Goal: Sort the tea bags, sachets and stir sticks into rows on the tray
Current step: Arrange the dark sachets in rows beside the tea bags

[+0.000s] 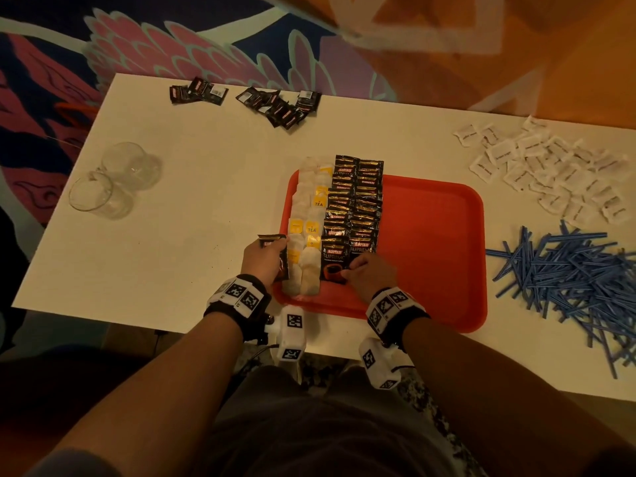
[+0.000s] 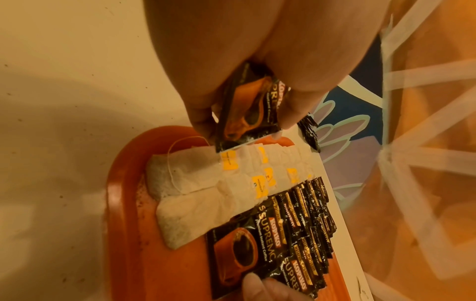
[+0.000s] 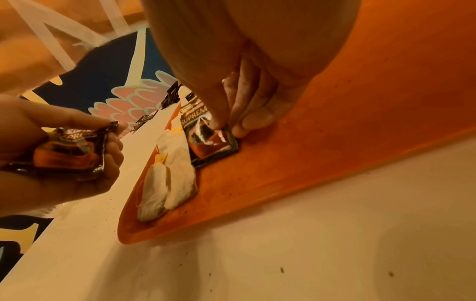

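Observation:
A red tray (image 1: 430, 242) lies on the white table. Along its left side run two rows of white tea bags (image 1: 306, 235) with yellow tags, then two overlapping rows of black coffee sachets (image 1: 354, 208). My right hand (image 1: 368, 273) is at the near end of those rows. Its thumb is on top of the nearest sachet (image 3: 211, 142) and its fingers curl at the sachet's right edge. My left hand (image 1: 265, 259) grips another black coffee sachet (image 2: 244, 114) over the tray's left rim, beside the tea bags (image 2: 206, 183).
Loose black sachets (image 1: 278, 106) lie at the table's far edge. White sachets (image 1: 543, 166) are heaped at the right, with a pile of blue stir sticks (image 1: 568, 280) nearer me. Two clear glasses (image 1: 113, 180) stand at the left. The tray's right half is bare.

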A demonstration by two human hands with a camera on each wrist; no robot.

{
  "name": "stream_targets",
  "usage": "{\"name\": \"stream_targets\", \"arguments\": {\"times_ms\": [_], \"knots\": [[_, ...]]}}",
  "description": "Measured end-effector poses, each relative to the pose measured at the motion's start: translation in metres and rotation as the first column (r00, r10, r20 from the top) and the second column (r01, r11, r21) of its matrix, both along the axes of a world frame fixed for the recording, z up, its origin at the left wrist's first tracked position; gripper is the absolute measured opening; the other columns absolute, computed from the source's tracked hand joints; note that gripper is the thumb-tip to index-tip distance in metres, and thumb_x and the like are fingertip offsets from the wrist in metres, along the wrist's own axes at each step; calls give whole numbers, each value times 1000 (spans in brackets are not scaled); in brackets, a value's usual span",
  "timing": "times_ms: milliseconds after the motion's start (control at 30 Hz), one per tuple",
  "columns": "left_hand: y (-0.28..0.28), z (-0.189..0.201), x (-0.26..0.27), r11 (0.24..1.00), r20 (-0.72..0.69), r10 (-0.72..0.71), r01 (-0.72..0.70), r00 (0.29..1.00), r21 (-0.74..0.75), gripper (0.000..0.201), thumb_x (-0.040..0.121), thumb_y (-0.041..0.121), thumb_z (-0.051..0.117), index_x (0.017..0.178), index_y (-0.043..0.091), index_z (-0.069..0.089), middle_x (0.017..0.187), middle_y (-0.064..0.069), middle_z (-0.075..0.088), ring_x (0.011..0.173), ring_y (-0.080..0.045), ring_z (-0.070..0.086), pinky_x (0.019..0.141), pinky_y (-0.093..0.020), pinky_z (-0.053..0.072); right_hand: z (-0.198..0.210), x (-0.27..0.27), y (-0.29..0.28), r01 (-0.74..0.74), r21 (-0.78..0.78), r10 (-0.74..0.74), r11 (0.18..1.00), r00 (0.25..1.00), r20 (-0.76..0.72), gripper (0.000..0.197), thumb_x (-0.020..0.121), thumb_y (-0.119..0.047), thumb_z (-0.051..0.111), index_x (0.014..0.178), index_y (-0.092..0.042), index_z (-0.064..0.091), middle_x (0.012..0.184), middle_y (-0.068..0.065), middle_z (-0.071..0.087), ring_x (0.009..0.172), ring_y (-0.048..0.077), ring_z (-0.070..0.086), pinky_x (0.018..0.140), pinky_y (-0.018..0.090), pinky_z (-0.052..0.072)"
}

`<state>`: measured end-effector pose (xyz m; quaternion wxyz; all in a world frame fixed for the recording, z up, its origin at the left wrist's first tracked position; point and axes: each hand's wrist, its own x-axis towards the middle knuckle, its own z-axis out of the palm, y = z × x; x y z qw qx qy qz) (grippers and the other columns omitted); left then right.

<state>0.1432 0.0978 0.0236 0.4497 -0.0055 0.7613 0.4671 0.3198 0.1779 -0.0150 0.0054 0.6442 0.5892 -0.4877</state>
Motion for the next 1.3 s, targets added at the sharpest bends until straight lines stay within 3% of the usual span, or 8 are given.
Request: {"name": "stream_targets", "arguments": {"times_ms": [267,400,533,833,1033,1133,1200,1300], "knots": [[9,5,11,1000,-48,-17,18,999,24,9,89,20,72,80,21,70,85,-5,73,86,-25,70,91,-47,57,19,10,10,-53,116,52,992,999,5,16,83,-35,74,83,-25,62,89,-10,66,83,4,59,55,12,36],[18,12,23,993,-14,-42,43,999,110,3,88,17,74,88,20,74,91,-7,76,86,-23,72,88,-47,59,41,0,13,-125,107,142,986,975,-170,23,82,-43,74,87,-23,66,84,-15,63,78,-3,57,66,18,44],[30,22,37,976,9,-125,121,992,179,9,84,18,78,93,17,75,94,-7,77,93,-27,73,88,-53,58,62,-12,14,-236,-13,221,972,926,-304,10,81,-29,78,79,-28,67,78,-14,68,71,-4,64,58,11,44],[43,26,41,947,-81,-263,274,961,168,12,89,20,71,83,29,76,108,-3,73,107,-25,67,100,-48,52,65,4,19,-238,182,272,954,942,-197,17,82,-19,77,98,-18,73,79,-12,63,73,3,60,57,10,39],[43,10,52,958,-186,-222,250,957,139,5,91,25,71,93,22,68,104,-1,71,92,-15,69,78,-32,58,51,15,9,-252,221,288,942,946,-151,6,83,-21,76,88,-19,72,76,-11,64,66,-5,54,56,10,35],[38,7,55,971,-216,-175,204,961,120,15,92,34,68,94,20,63,97,5,68,89,-14,67,75,-29,55,41,30,11,-263,149,277,953,958,-76,15,85,-23,73,99,-17,73,86,-8,65,72,-1,53,54,8,31],[32,1,53,955,-351,-275,295,895,5,12,93,29,67,94,19,62,93,8,64,85,-9,61,69,-20,46,33,42,15,-242,101,247,965,968,-48,19,86,-23,73,104,-17,73,93,-5,68,79,4,56,55,10,32],[22,-13,49,853,-542,-508,478,669,-210,10,89,23,70,87,19,61,94,5,58,88,-14,56,76,-25,44,19,54,17,-211,30,211,977,977,-12,22,88,-21,71,109,-14,71,98,-3,69,81,6,57,56,10,34]]}}
